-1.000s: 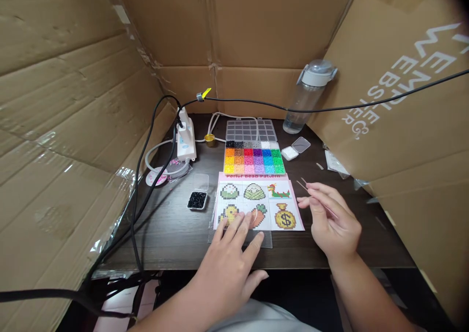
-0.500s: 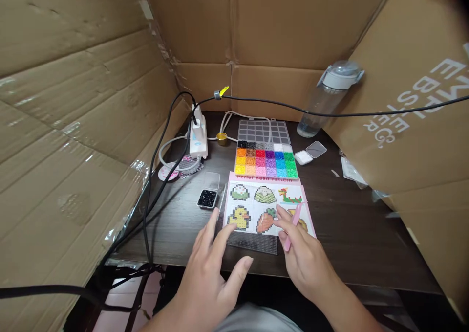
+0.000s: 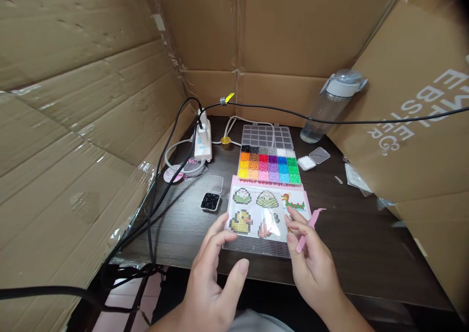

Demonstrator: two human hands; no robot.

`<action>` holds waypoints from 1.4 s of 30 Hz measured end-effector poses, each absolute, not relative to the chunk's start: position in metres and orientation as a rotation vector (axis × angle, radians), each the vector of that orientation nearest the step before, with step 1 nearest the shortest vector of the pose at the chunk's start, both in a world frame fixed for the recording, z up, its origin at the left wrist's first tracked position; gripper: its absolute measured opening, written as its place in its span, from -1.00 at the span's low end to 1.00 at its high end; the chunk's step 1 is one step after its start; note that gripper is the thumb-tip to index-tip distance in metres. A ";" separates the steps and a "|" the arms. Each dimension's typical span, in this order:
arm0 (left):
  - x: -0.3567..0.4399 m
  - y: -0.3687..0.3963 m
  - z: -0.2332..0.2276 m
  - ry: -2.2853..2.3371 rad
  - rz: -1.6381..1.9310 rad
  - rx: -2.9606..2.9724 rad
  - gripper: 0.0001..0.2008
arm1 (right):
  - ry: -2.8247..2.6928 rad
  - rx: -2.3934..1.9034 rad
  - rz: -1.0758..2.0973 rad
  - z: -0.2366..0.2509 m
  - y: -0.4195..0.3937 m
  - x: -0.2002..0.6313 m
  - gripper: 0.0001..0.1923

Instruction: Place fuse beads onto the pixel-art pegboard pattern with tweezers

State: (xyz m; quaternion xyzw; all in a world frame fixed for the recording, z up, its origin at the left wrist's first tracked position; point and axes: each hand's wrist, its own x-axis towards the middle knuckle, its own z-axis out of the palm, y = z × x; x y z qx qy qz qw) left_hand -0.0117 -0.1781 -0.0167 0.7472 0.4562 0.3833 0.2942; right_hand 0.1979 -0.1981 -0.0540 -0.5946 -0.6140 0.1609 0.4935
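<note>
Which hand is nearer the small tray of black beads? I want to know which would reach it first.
Left. The left hand is just below the tray of black beads, fingertips pointing toward it. The right hand, holding pink tweezers, is farther off, across the pattern sheet.

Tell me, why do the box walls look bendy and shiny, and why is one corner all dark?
In the head view, the wide lens curves the cardboard wall near the edges; tape on it catches glare; the top right corner is dark from the lens rim; the bead box is sharp, while the left hand and right hand look slightly soft.
</note>
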 end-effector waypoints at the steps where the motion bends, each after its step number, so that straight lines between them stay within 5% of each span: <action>1: -0.010 -0.179 -0.015 1.172 1.067 1.895 -0.73 | -1.444 -1.433 0.399 -0.055 -0.198 0.198 -0.77; 15: 0.020 -0.179 -0.027 1.112 1.201 1.657 -0.96 | -0.898 -1.251 0.439 -0.048 -0.198 0.209 -0.79; 24: 0.053 -0.182 -0.028 0.893 0.926 1.895 -0.86 | -0.850 -1.357 0.187 -0.037 -0.212 0.250 -0.75; 35: 0.058 -0.165 -0.012 0.776 0.652 2.190 -0.75 | -0.435 -1.297 0.394 -0.045 -0.209 0.287 -0.71; 42: 0.041 -0.144 -0.015 0.948 0.258 2.686 -0.50 | -0.419 -1.255 0.341 -0.048 -0.203 0.286 -0.69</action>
